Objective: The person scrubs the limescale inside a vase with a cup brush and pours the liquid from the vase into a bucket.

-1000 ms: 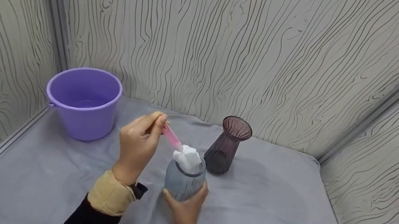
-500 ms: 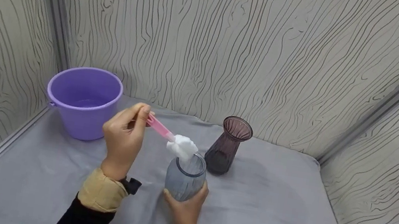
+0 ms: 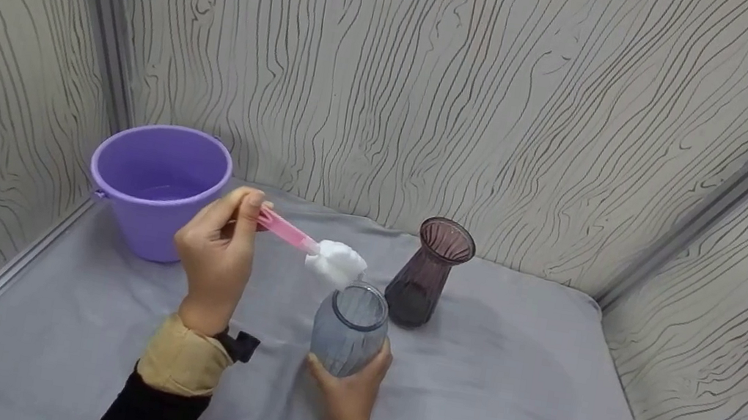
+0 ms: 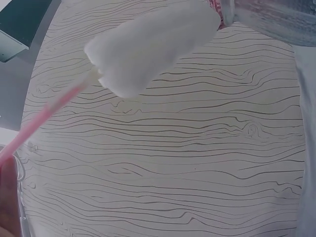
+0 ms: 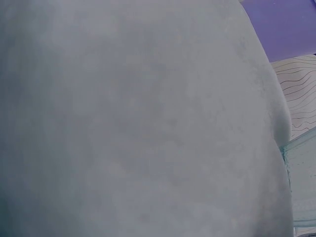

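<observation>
Over the table my left hand point(image 3: 216, 257) pinches the pink handle of a sponge bottle brush point(image 3: 336, 262). The brush slants down to the right, its white sponge head just above and left of the jar's mouth. Low around a blue ribbed glass jar point(image 3: 348, 336), my right hand point(image 3: 353, 392) keeps it upright with thumb and fingers on its sides. In the left wrist view the white sponge point(image 4: 148, 49) fills the upper part, and its far end overlaps the glass. The right wrist view shows only a sliver of the jar point(image 5: 303, 177); the right hand is out of that view.
A purple bucket point(image 3: 153, 221) stands at the back left, near the left hand. Behind the jar, to its right, is a purple ribbed glass vase point(image 3: 418, 283). Grey cloth point(image 3: 502, 392) covers the table, and wood-patterned panels point(image 3: 401, 81) enclose its back and sides.
The left hand has drawn the brush up and to the left, so the sponge has come out of the jar's mouth. The right hand and the jar have stayed almost in place.
</observation>
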`<state>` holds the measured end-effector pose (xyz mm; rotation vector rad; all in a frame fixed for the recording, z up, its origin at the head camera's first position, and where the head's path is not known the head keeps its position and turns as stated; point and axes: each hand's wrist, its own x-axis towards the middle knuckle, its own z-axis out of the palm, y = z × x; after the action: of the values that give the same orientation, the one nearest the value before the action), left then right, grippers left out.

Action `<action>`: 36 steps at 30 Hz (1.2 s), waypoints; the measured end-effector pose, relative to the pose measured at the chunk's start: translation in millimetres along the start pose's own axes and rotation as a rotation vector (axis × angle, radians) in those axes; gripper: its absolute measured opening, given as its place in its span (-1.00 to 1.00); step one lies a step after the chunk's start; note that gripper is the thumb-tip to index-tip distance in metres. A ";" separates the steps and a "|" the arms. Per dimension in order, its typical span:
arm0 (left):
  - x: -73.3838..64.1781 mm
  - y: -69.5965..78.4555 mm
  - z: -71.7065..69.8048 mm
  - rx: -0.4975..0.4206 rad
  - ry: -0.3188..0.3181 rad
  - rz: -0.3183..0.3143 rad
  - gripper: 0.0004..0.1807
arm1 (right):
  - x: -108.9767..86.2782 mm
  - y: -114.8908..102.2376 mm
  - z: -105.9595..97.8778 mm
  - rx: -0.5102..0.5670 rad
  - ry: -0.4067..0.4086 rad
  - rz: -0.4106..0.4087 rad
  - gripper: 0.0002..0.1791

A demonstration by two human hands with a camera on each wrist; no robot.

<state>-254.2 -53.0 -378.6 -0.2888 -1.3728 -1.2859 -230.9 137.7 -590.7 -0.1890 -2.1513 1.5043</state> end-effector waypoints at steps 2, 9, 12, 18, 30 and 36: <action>-0.1 -0.9 -1.0 -0.002 0.008 -0.006 -0.94 | 0.2 1.0 0.0 0.000 0.002 -0.014 0.34; -0.7 -4.3 -2.8 -0.027 0.034 -0.036 -0.95 | 1.5 1.4 -0.3 0.005 -0.002 -0.019 0.34; -1.6 -7.1 -4.3 -0.039 0.052 -0.073 -0.95 | 1.5 0.1 -0.7 -0.005 -0.012 0.006 0.34; -8.3 -20.3 -12.1 -0.079 0.104 -0.244 -0.88 | 0.7 -0.3 -1.6 -0.009 -0.013 -0.004 0.34; -21.2 -59.6 -34.2 -0.012 0.225 -0.514 -0.74 | 0.8 1.3 -1.7 -0.018 -0.022 -0.019 0.34; -30.7 -78.8 -42.2 -0.045 0.335 -0.626 -0.75 | 0.3 1.5 -1.0 -0.020 -0.023 -0.017 0.34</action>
<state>-283.9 -99.8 -455.1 0.3469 -1.1800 -1.7823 -230.9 139.3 -591.7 -0.1608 -2.1815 1.4824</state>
